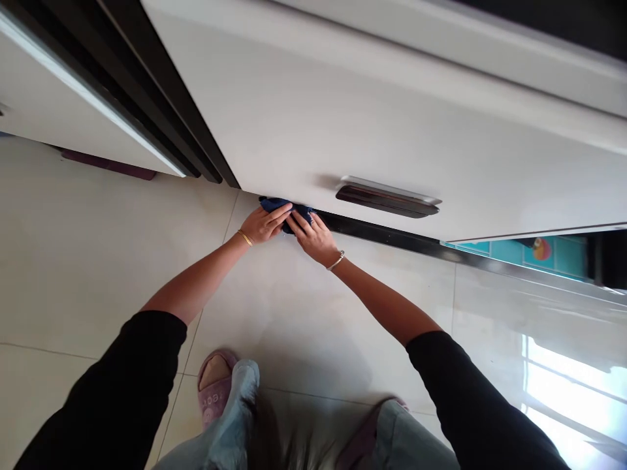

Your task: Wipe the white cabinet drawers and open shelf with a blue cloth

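A dark blue cloth (289,207) is bunched at the foot of a white cabinet door (313,111), where the floor meets a black base strip (382,232). My left hand (264,223) presses on the cloth from its left side, fingers together over it. From the right, my right hand (316,239) lies on the same cloth with its fingers bent down onto it. The two hands nearly meet at the fingertips. Part of the cloth is hidden beneath the fingers and under the door's lower edge.
A dark handle (389,199) juts from the door above my right hand. At the right, a gap under the door shows a turquoise surface (509,251). Dark vertical trim (186,104) stands to the left. My slippered foot (215,385) is on the tiled floor (108,261).
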`<state>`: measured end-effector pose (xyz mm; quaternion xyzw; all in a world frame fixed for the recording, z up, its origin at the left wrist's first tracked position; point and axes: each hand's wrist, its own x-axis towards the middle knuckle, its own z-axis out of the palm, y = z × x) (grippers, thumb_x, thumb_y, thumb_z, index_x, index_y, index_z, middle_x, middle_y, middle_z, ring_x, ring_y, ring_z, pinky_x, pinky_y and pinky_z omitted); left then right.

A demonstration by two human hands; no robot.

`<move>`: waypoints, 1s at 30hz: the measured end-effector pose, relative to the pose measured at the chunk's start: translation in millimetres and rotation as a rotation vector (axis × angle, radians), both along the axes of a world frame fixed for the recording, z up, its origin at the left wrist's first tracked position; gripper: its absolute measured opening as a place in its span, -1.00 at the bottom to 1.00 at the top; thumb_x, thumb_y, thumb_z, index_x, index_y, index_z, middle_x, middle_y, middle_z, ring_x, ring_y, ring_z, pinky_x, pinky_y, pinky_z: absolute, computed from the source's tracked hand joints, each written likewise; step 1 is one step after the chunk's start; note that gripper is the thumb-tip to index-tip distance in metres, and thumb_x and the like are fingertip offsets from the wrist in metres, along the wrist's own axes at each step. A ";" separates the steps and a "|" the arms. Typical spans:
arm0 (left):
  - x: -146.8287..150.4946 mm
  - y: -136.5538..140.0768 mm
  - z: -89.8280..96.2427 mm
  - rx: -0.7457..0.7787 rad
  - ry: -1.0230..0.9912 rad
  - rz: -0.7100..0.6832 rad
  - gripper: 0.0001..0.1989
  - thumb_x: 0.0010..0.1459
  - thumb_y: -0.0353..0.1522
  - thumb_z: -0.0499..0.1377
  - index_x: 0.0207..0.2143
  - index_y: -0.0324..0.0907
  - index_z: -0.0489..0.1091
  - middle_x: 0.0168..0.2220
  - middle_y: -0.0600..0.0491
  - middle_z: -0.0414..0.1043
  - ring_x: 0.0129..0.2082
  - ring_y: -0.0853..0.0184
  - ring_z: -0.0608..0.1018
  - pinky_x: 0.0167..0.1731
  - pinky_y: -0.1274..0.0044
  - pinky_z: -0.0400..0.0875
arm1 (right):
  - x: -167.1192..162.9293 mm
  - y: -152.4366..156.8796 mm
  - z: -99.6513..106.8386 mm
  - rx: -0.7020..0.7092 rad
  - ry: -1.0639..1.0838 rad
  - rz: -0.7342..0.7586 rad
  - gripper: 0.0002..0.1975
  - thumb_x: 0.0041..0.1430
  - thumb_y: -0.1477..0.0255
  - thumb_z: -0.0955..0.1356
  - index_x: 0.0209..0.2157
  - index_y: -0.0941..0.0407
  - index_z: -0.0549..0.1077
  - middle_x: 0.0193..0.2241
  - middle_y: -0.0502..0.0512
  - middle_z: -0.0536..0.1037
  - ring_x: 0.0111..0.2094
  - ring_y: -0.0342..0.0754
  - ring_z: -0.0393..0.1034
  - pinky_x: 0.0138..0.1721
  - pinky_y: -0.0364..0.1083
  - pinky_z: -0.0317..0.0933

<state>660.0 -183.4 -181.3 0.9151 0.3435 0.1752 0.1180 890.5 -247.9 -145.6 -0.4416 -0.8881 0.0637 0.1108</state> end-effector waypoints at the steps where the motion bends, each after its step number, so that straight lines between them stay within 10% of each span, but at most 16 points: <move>1: -0.8 4.6 -5.5 -0.014 0.016 -0.023 -0.49 0.42 -0.23 -0.11 0.23 -0.23 0.41 0.21 -0.32 0.46 0.17 -0.02 0.55 0.16 0.10 0.39 | 1.2 0.3 -2.1 -0.015 -0.008 -0.001 -0.39 0.42 0.55 0.15 0.45 0.05 0.12 0.44 0.16 0.18 0.40 0.14 0.21 0.47 0.23 0.06; 11: 83.8 -38.4 11.3 0.194 0.174 -0.150 -0.39 0.43 -0.45 -0.16 0.49 -0.10 -0.02 0.43 -0.12 0.14 -0.09 0.17 0.66 -0.12 0.32 0.40 | 106.7 -43.8 -31.1 0.082 -0.147 -0.141 -0.42 0.43 0.44 0.21 0.43 -0.07 0.18 0.41 0.08 0.27 0.16 0.12 0.45 0.39 0.20 0.15; 18: 183.0 -49.9 40.5 0.293 0.142 -0.384 -0.33 0.36 -0.57 -0.13 0.49 -0.26 -0.08 0.51 -0.06 -0.09 0.24 0.21 0.45 0.19 0.35 0.30 | 209.3 -87.5 -33.8 0.076 -0.337 -0.344 -0.48 0.40 0.35 0.24 0.34 0.01 0.35 0.33 0.29 0.39 0.05 0.21 0.50 0.31 0.34 0.14; 30: 53.4 -10.1 39.3 0.171 0.241 -0.308 -0.34 0.39 -0.47 -0.09 0.50 -0.05 -0.07 0.46 -0.05 0.12 0.16 0.18 0.52 0.11 0.31 0.35 | 61.1 -48.8 -18.0 0.034 -0.176 -0.232 -0.33 0.38 0.47 0.22 0.47 0.21 0.02 0.45 0.35 0.15 0.20 0.29 0.41 0.42 0.39 0.02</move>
